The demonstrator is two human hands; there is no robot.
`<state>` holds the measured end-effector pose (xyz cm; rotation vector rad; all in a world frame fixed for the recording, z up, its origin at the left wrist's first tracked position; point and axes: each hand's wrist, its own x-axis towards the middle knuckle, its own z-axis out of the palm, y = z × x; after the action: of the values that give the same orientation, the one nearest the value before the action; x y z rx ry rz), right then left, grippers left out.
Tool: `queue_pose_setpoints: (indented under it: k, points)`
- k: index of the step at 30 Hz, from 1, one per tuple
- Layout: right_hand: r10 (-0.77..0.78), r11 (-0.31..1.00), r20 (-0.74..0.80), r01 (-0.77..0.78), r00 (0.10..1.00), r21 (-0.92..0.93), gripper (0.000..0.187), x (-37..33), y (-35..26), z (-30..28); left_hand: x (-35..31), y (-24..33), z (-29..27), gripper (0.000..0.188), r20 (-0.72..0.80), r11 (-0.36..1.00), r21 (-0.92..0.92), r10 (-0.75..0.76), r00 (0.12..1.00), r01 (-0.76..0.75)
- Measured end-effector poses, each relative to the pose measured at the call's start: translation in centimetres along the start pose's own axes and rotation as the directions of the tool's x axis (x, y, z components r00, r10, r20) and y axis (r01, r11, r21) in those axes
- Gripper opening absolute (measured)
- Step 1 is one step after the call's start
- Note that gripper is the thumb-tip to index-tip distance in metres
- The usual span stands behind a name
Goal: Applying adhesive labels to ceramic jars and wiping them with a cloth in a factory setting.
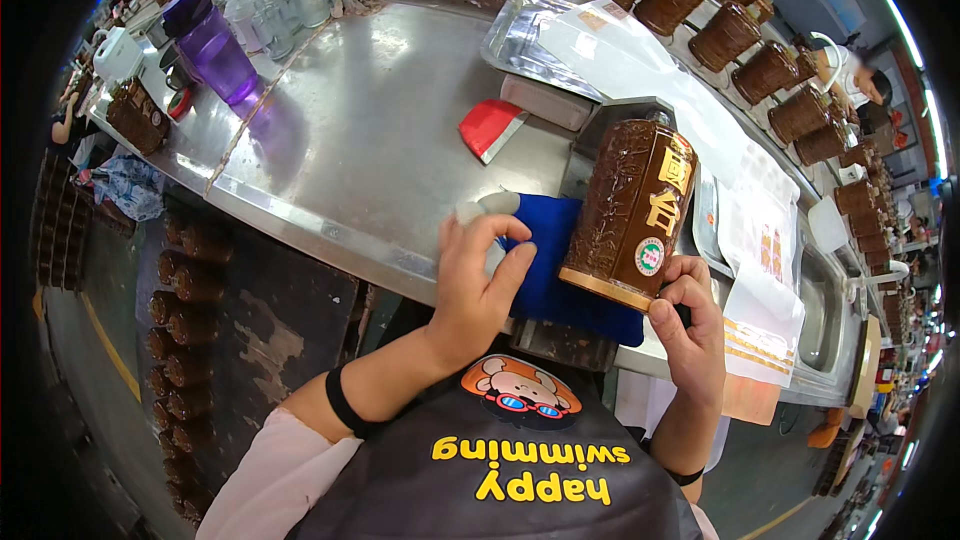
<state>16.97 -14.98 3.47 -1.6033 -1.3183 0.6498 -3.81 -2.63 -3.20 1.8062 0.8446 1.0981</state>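
Note:
A brown, textured bottle with gold lettering and a round green-and-white label lies tilted on a blue cloth, its gold-rimmed base toward me. My right hand grips the base's right corner between thumb and fingers. Just left of the bottle, over the cloth's edge, is my left hand, apart from the bottle. Its thumb and forefinger are bent together in a pinch; anything between them is too small to make out. Pale coverings show at its other fingertips. A grey holder stands behind the bottle's neck.
A red-and-silver scraper-like piece lies on the metal table. Behind the bottle are a metal tray and white label sheets. A purple water bottle and glass bottles stand far left. More brown bottles line the conveyor.

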Motion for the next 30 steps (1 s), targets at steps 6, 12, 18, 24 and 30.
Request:
queue_pose_setpoints:
  k: [6, 12, 18, 24, 30]
  points:
    - [0.011, 1.000, 0.007, -0.011, 1.000, -0.009, 0.032, 0.1, -0.1, 0.1, -1.9, 1.9, -0.7, 0.025, 0.048, 0.880, 0.097, 0.462, 0.886, -0.465]
    - [0.018, 1.000, 0.013, -0.018, 1.000, -0.013, 0.032, 0.1, -0.2, 0.1, -2.7, 1.1, -0.1, 0.027, 0.068, 0.941, 0.084, 0.321, 0.945, -0.326]
    - [0.006, 1.000, 0.019, -0.005, 1.000, -0.022, 0.032, 0.1, -0.2, 0.1, -2.3, 0.8, -0.3, 0.036, 0.107, 0.958, 0.102, 0.257, 0.960, -0.268]
    - [0.001, 1.000, 0.021, -0.001, 1.000, -0.027, 0.032, 0.2, -0.2, 0.1, -2.6, 0.7, -0.1, 0.037, 0.138, 0.959, 0.128, 0.237, 0.962, -0.255]
    - [-0.001, 1.000, 0.019, 0.001, 1.000, -0.019, 0.032, 0.2, 0.0, 0.1, -2.4, 0.6, -0.2, 0.039, 0.164, 0.955, 0.128, 0.248, 0.955, -0.269]
